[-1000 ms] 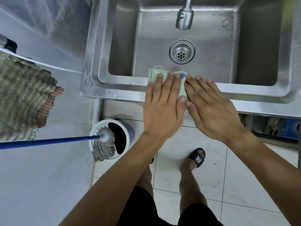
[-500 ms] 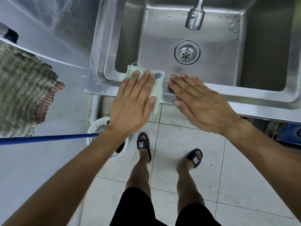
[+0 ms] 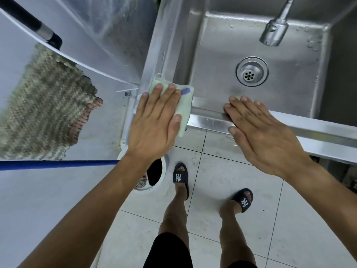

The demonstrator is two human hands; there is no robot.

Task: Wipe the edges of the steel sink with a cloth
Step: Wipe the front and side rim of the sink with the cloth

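Observation:
A pale green cloth (image 3: pixel 185 105) with a purple mark lies folded on the front left corner of the steel sink (image 3: pixel 210 120). My left hand (image 3: pixel 154 120) presses flat on top of it, fingers spread, covering most of it. To the right, my right hand (image 3: pixel 258 132) rests palm down on the sink's front rim, holding nothing, fingertips over the inner edge. The basin holds a round drain (image 3: pixel 251 71) and the faucet spout (image 3: pixel 274 31) hangs above it. Water drops dot the basin walls.
A white mop bucket (image 3: pixel 156 178) stands on the floor under the left corner, with a blue mop handle (image 3: pixel 58 164) running left. A woven mat (image 3: pixel 44 117) hangs at left. My feet in black slippers stand on pale floor tiles.
My left hand has slid the cloth leftward along the front rim to the sink's left corner. My right hand stayed on the rim, so the two hands are now apart.

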